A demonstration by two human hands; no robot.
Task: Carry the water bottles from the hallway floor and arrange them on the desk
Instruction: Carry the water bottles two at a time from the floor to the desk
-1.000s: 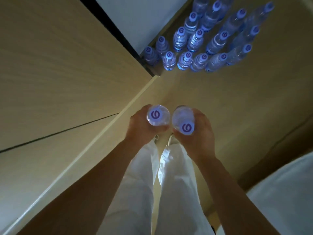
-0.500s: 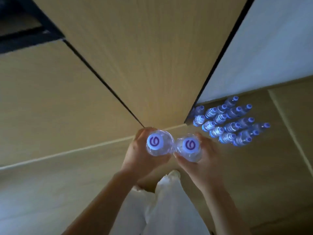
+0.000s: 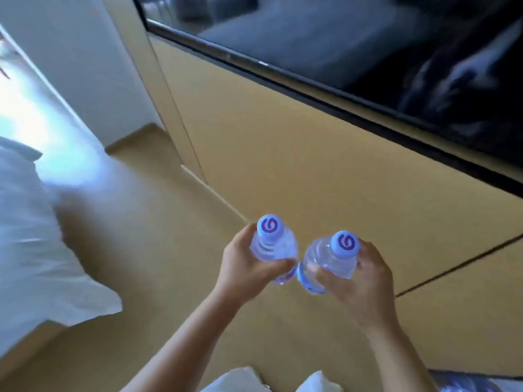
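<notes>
I hold two clear water bottles with white caps bearing a purple swirl. My left hand grips the left bottle around its body. My right hand grips the right bottle, which tilts slightly left so that the two bottles nearly touch. Both are held in front of me above the wooden floor. The desk is not in view. A blurred bluish patch at the bottom right edge may be more bottles; I cannot tell.
A tan wooden wall panel runs along the right, with a dark glossy screen mounted on it. A bed with white sheets fills the left. Bright light comes from the far left. My white trousers show at the bottom.
The view has swung round from the hallway corner to the room. The cluster of bottles on the floor has left the view. Both hands still hold their bottles.
</notes>
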